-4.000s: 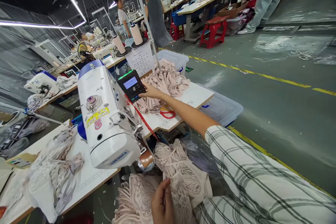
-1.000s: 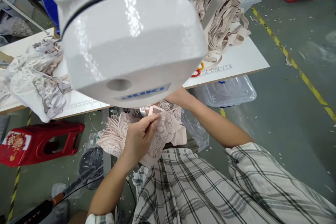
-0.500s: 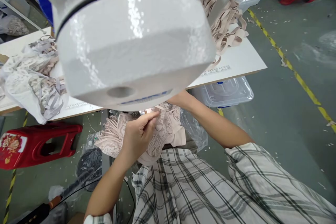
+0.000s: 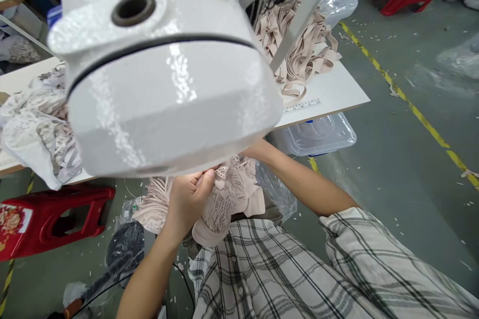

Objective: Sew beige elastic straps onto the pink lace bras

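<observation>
Below the front of the sewing machine (image 4: 172, 104), the beige lace garment (image 4: 220, 204) hangs over the person's lap, its edge pinched between the left hand's (image 4: 189, 194) thumb and fingers. The right hand (image 4: 255, 149) reaches under the machine; its fingers are hidden, so their state cannot be told. Right of the machine, beige straps (image 4: 309, 57) lie heaped on the white table (image 4: 337, 92); left of it lies pale lace clothing (image 4: 39, 129).
</observation>
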{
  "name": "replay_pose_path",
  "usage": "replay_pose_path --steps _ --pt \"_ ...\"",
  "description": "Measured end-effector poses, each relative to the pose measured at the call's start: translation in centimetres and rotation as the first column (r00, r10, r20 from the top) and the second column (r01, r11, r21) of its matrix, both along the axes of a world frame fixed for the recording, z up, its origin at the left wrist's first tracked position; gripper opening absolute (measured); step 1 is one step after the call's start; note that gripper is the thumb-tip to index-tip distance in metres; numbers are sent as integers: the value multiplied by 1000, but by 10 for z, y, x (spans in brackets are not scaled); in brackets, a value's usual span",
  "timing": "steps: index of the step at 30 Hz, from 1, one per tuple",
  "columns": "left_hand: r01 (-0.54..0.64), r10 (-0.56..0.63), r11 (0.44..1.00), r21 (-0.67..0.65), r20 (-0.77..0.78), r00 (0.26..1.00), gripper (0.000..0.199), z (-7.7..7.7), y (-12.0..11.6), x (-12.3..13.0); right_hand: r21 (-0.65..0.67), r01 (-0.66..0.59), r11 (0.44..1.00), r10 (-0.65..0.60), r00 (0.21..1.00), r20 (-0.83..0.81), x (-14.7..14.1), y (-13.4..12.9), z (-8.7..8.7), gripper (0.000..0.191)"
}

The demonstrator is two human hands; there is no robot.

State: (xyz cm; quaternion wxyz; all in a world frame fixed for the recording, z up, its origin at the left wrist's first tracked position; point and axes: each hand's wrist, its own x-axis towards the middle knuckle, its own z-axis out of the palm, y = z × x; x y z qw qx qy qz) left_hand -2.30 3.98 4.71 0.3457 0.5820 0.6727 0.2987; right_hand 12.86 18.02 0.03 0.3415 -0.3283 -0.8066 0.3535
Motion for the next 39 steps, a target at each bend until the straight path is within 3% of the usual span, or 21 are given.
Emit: replay_pose_path --steps 6,13,24,30,39 --pt "6 -4 998 -60 34 999 29 2 0 1 -134 -20 991 17 1000 -26 6 -9 20 10" --pt "5 -4 999 -36 13 1000 28 1 1 1 -138 -15 990 9 999 -44 7 -13 25 11" --pt "-10 10 999 -32 5 1000 27 1 1 1 -137 -51 989 43 997 -59 5 -5 16 8" --pt "-6 6 1000 2 -49 999 26 -1 1 2 -66 -111 992 99 980 -172 3 3 3 5" --pt "33 -19 996 87 -157 987 27 1 -6 3 -109 -122 987 98 974 -204 6 4 0 6"
